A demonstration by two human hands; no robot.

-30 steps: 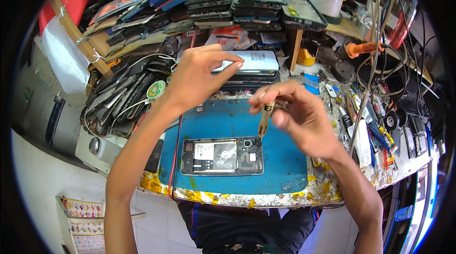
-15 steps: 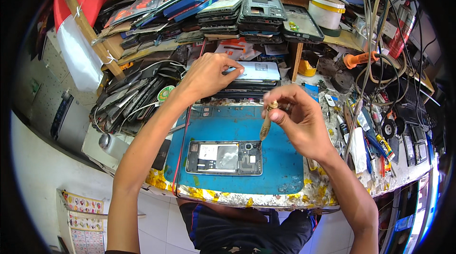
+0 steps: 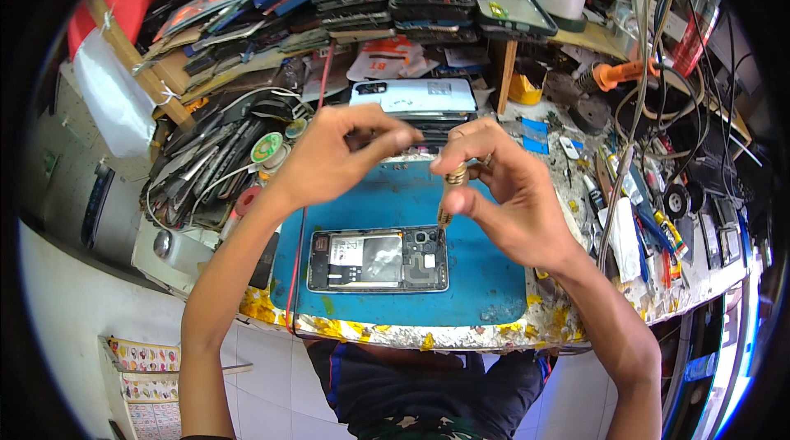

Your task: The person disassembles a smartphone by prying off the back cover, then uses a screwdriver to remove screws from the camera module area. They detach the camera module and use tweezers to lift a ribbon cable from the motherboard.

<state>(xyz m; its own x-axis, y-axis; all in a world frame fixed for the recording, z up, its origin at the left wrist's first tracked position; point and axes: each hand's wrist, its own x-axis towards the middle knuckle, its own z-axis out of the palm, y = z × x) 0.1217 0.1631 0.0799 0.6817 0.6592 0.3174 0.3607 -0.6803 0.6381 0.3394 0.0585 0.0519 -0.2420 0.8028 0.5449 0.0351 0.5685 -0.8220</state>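
Gripping hand: right hand (image 3: 517, 205), thumb and fingers closed on a tan screwdriver (image 3: 445, 214), near upright, top leaning slightly right.
Driver tip: at the phone's far right corner, by the camera end; can't tell if it's seated in anything.
Open phone: phone (image 3: 378, 260) lies flat on the blue mat (image 3: 485, 279), back cover off, battery (image 3: 383, 259) and inner parts exposed, long side across the bench.
Left hand: left hand (image 3: 333, 162) is raised beyond the phone, fingers bent, thumb and forefinger near each other; blurred, can't tell if they meet or pinch anything.
Behind hands: pale blue-white phone panel (image 3: 424, 95) on top of a small dark stack.
Mat left: red cable (image 3: 298, 267) runs over the mat, left of the phone.
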